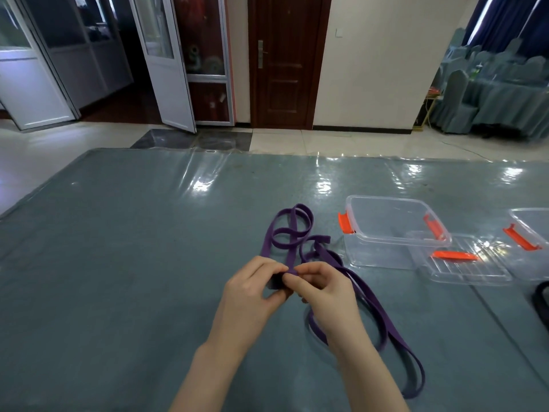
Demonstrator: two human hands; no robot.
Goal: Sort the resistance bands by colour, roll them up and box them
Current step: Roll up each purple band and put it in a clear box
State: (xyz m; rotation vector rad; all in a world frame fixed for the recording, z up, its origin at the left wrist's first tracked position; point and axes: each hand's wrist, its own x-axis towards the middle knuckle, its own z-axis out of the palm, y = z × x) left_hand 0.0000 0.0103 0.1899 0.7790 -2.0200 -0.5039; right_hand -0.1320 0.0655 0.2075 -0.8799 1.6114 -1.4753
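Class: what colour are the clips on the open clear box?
Orange clips on the box, in the head view.

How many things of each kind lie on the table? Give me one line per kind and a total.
Purple resistance bands: at least 1; the tangle hides the exact number
Clear boxes: 2
Loose clear lid: 1
Black thing at right edge: 1
Total: at least 5

We're looking at a table covered in grey-blue cloth under clear plastic. Purple bands are lying looped across it. An open clear box with orange clips is sitting right of them, its lid leaning against it, another box beyond, something black at the edge.
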